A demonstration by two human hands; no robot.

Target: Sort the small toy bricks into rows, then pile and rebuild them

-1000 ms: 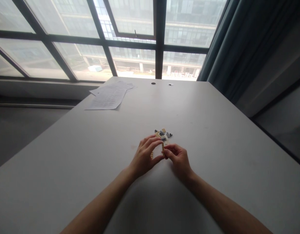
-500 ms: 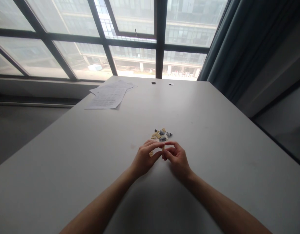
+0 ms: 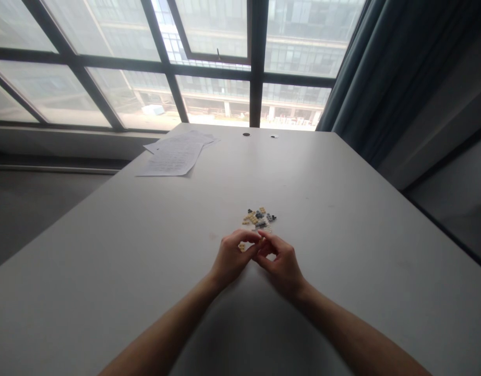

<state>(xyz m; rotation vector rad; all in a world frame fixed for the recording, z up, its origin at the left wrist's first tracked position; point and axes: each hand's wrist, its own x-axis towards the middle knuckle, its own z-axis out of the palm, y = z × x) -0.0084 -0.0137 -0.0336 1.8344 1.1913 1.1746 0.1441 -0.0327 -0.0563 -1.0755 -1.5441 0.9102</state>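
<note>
My left hand (image 3: pixel 233 257) and my right hand (image 3: pixel 280 261) meet fingertip to fingertip in the middle of the table. Between their pinched fingers is a small tan toy brick (image 3: pixel 261 242), mostly hidden by the fingertips. Through the gap between my left thumb and index finger, another tan brick (image 3: pixel 242 247) shows on the table. Just beyond my hands lies a loose pile of small toy bricks (image 3: pixel 259 215), tan, grey, white and dark.
The white table (image 3: pixel 342 235) stretches to the window (image 3: pixel 217 99). Printed paper sheets (image 3: pixel 172 159) lie at its far left, and two cable holes sit near the far edge. A dark curtain (image 3: pixel 365 89) hangs at the right.
My fingers have closed in around the tan brick, which was standing upright in plainer sight before. The right hand has shifted slightly left and its grip has changed. The pile looks the same.
</note>
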